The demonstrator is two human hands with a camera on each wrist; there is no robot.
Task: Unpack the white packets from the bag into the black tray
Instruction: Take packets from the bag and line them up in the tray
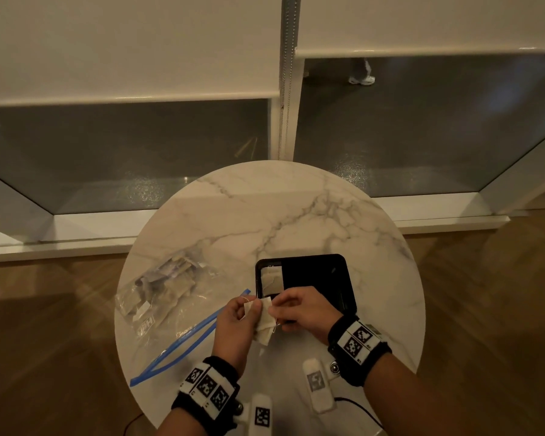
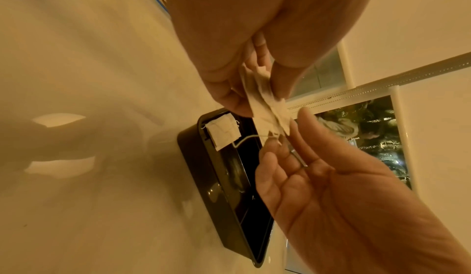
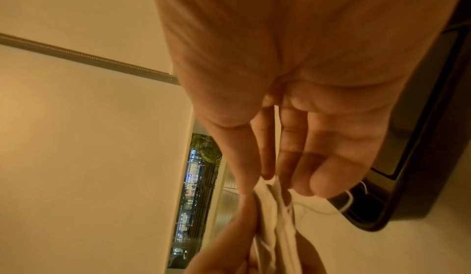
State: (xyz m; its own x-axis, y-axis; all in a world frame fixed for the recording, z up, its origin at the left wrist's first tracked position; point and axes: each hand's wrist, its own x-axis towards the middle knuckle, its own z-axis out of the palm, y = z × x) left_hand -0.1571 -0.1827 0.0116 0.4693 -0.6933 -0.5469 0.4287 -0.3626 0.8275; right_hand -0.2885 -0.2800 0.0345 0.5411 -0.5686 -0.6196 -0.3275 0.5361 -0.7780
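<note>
At lower centre of the head view, the left hand (image 1: 235,325) pinches a small clump of white packets (image 1: 262,320), and the right hand (image 1: 299,309) pinches its near edge, both clamped on it, just beside the black tray (image 1: 346,284). One packet (image 1: 272,280) already lies in the tray's left end. To do this well, peel one packet free slowly; their strings may tangle. The open bag (image 1: 167,297) lies at left on the marble table (image 1: 265,209). The tray's right side looks open.
</note>
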